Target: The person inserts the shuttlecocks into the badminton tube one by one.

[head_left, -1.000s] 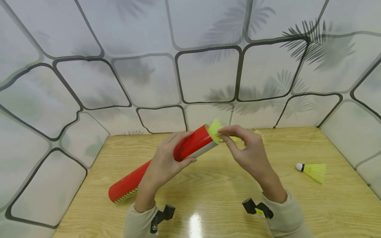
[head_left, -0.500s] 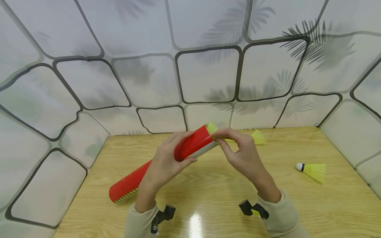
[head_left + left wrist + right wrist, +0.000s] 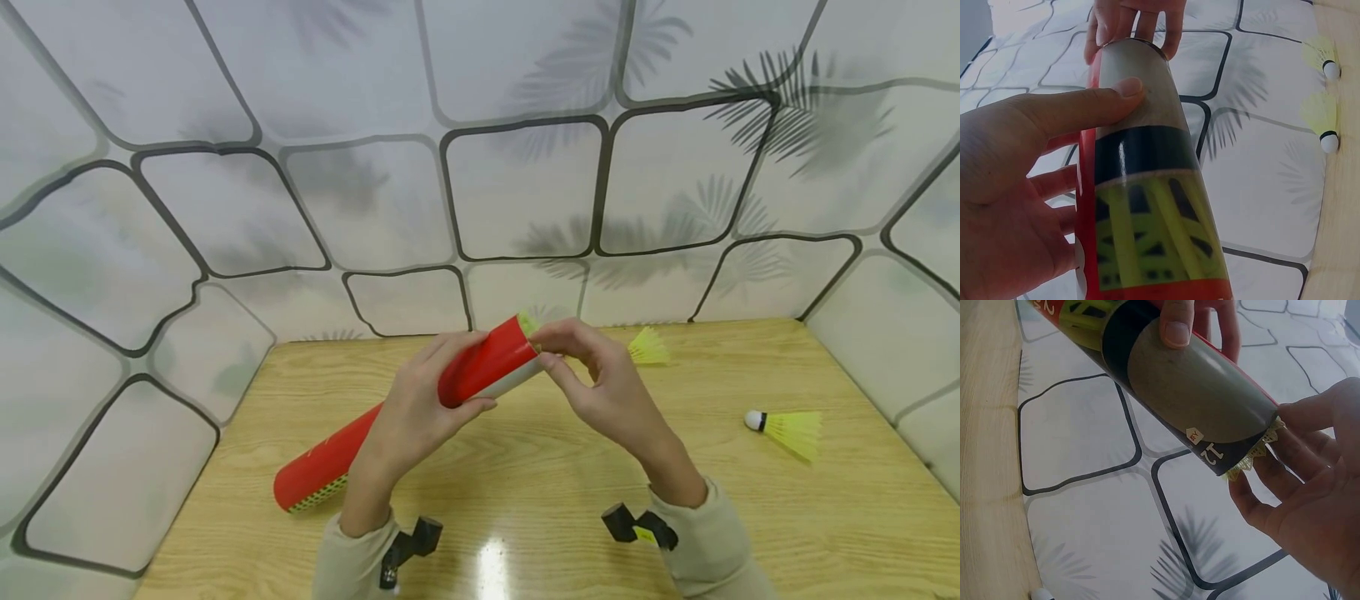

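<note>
A long red shuttlecock tube point(image 3: 330, 458) slants up to the right, its lower end near the table. My left hand point(image 3: 416, 408) grips it near the upper end; in the left wrist view the thumb lies across its grey band point(image 3: 1129, 62). At the mouth, the fingertips of my right hand point(image 3: 611, 400) hold the skirt rim of a yellow shuttlecock point(image 3: 1249, 462). Only that scalloped rim shows past the tube edge; the rest is hidden inside. Green and yellow shapes show in a window point(image 3: 1147, 231) along the tube's side.
A yellow shuttlecock point(image 3: 787, 432) with a white cork lies on the right of the wooden table point(image 3: 525, 500). Another point(image 3: 648, 347) lies at the back behind my right hand, with a bit of yellow beside it. A patterned cloth wall point(image 3: 525, 192) encloses the table.
The shuttlecock has slid down into the tube until little more than its rim shows. My right hand has moved left with it to the mouth. The left hand and tube have stayed put.
</note>
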`<state>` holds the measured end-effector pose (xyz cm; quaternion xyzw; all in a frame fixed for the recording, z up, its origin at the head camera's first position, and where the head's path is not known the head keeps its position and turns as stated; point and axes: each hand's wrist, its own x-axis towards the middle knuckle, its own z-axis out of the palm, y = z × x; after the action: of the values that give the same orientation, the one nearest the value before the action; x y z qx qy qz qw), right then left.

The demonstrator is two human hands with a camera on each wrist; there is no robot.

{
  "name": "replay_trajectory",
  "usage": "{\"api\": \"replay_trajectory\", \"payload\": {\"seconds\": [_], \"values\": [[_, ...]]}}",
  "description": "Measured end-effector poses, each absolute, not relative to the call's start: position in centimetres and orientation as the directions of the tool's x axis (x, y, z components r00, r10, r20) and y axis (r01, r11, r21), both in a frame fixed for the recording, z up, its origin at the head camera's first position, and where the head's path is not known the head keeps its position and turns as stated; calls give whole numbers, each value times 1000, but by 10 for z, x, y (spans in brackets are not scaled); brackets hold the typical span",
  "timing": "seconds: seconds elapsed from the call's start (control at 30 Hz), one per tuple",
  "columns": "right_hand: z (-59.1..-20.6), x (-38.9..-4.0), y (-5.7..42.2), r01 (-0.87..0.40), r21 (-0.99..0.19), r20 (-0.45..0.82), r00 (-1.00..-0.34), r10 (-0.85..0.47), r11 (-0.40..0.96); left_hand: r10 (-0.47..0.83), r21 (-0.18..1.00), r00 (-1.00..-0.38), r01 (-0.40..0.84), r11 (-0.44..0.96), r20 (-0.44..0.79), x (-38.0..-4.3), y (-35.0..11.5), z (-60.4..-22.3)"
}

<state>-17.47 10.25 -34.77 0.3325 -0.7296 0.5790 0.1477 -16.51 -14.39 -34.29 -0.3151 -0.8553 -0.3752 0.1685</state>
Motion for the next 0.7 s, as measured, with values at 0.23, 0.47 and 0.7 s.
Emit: {"api": "replay_trajectory", "payload": {"seconds": [0.23, 0.47, 0.7], "values": [[-350, -174, 101, -630, -775, 574, -739, -353, 59, 410, 536, -747, 662, 523, 522, -165, -144, -343], [-350, -174, 100, -625, -779, 567, -736, -371, 50, 410, 527, -743, 666, 528, 529, -166, -144, -344], [-349, -174, 101, -627, -777, 568, -738, -365, 59, 410, 528, -745, 665, 529, 527, -166, -145, -344]]}}
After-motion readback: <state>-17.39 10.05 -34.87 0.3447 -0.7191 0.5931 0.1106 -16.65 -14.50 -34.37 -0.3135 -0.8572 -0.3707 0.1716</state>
